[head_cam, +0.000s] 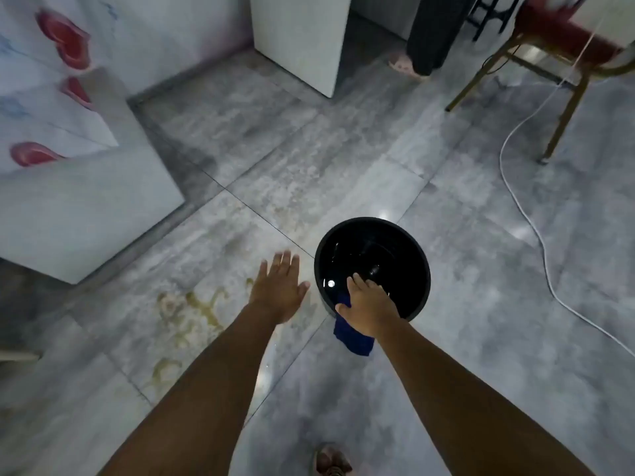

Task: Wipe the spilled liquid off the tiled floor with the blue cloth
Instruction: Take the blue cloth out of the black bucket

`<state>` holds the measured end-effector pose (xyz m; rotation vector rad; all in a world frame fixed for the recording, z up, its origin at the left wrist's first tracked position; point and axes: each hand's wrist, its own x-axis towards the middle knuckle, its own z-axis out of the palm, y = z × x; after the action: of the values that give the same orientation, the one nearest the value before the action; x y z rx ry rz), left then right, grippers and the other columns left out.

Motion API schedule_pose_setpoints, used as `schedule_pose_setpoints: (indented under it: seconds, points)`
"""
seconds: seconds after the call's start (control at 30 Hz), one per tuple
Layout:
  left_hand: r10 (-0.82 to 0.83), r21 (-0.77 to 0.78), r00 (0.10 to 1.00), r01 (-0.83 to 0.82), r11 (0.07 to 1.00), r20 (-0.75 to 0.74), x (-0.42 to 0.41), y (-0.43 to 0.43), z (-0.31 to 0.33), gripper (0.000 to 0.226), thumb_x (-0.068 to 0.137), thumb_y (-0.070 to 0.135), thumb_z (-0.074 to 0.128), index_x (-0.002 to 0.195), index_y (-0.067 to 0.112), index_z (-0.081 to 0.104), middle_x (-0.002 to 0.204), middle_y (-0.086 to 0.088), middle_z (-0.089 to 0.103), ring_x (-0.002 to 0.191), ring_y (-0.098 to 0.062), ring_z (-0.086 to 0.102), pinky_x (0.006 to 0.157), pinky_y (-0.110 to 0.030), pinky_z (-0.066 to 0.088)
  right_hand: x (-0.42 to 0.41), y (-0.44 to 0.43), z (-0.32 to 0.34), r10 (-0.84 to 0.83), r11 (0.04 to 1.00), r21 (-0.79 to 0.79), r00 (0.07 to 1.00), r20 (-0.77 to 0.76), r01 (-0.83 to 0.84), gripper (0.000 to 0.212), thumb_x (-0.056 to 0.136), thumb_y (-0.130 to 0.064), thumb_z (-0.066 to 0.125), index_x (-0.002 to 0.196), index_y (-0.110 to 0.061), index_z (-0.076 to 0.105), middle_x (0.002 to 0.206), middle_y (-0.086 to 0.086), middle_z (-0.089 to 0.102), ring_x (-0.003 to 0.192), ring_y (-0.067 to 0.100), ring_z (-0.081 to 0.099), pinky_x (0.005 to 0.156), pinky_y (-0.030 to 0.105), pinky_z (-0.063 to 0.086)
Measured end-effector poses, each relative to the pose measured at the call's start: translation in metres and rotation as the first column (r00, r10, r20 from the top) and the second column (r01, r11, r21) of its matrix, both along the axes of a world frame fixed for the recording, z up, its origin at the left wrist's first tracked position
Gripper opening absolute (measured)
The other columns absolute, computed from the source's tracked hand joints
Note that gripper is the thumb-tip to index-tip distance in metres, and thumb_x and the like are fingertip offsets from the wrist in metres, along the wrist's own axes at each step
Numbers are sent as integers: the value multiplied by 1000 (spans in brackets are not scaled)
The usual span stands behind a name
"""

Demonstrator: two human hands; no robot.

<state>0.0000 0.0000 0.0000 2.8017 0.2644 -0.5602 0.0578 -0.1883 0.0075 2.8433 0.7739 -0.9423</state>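
A yellowish-brown spill (192,314) streaks the grey tiled floor at lower left of centre. My right hand (369,305) grips the dark blue cloth (354,336), which hangs below the hand over the near rim of a black bucket (424,269) holding water. My left hand (280,288) hovers flat with fingers spread, just left of the bucket and to the right of the spill, holding nothing. Both bare forearms reach in from the bottom of the view.
A white cabinet with red shapes (68,159) stands at left and a white unit (302,39) at the top. A gold-legged chair (563,73) and a white cable (525,214) lie at right. Another person's slippered foot (407,65) stands behind. My own foot (331,458) is below.
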Motion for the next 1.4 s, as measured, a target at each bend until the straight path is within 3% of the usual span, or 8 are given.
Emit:
schedule_pose_setpoints:
  seconds: [0.13, 0.33, 0.57, 0.87, 1.07, 1.17, 1.3, 1.4]
  points:
    - [-121, 27, 993, 122, 992, -13, 3, -33, -62, 62, 103, 41, 14, 152, 9, -5, 161, -11, -8, 148, -25, -9, 118, -43, -5, -12, -20, -58, -14, 999, -51, 999, 43, 16, 76, 95, -52, 39, 152, -11, 11, 161, 11, 10, 145, 32, 17, 118, 46, 14]
    - [-191, 81, 975, 182, 980, 118, 20, -50, -117, 64, 102, 45, 11, 152, 10, -7, 161, -9, -8, 148, -23, -10, 119, -41, -5, -16, -28, -112, -36, 999, 8, 992, 122, 35, 76, 94, -49, 47, 151, -12, 13, 160, 13, 13, 145, 33, 18, 117, 47, 13]
    - [-163, 30, 931, 162, 986, 326, 22, -47, -150, 63, 101, 45, 11, 151, 13, -8, 161, -6, -12, 146, -17, -18, 119, -34, -7, -13, -28, -121, -79, 984, 164, 993, 87, 64, 58, 95, -41, 50, 144, -16, 31, 150, 5, 38, 131, 23, 42, 100, 39, 42]
    - [-194, 60, 910, 185, 981, 366, 18, -35, -151, 61, 102, 43, 9, 151, 12, -11, 161, -6, -13, 147, -16, -14, 117, -32, -10, -19, -29, -96, -19, 983, 186, 999, 46, 10, 41, 99, -36, 43, 135, -18, 39, 122, 6, 59, 105, 24, 59, 82, 33, 43]
    - [-42, 75, 958, 22, 997, 283, -22, 21, -159, 64, 102, 45, 11, 151, 9, -7, 161, -9, -9, 148, -20, -11, 118, -37, -8, -32, 5, -71, -24, 940, 341, 991, 129, -22, 27, 100, -33, 42, 120, -19, 53, 90, -1, 64, 78, 14, 63, 67, 27, 43]
    - [97, 104, 971, -122, 987, 218, -56, 55, -175, 64, 101, 46, 8, 151, 10, -8, 161, -9, -11, 148, -21, -12, 117, -38, -9, -43, 45, -68, -28, 875, 483, 1000, -13, 31, 44, 99, -52, 29, 86, -19, 54, 63, -11, 59, 57, -10, 57, 55, 20, 38]
    - [289, 108, 951, -300, 948, 107, -112, 82, -202, 63, 101, 45, 6, 151, 9, -10, 160, -9, -15, 148, -23, -13, 119, -40, -6, -56, 96, -88, 70, 852, 523, 997, -41, -38, 63, 92, -67, 15, 92, -18, 53, 76, -1, 70, 70, -12, 59, 63, 27, 42]
    - [427, 189, 902, -431, 882, 63, -162, 99, -229, 63, 101, 43, 4, 150, 6, -12, 160, -12, -16, 148, -26, -13, 120, -43, -3, -68, 135, -123, 190, 847, 513, 980, -50, -138, 46, 98, -53, 24, 96, -17, 53, 75, -10, 62, 69, -10, 56, 59, 22, 34]
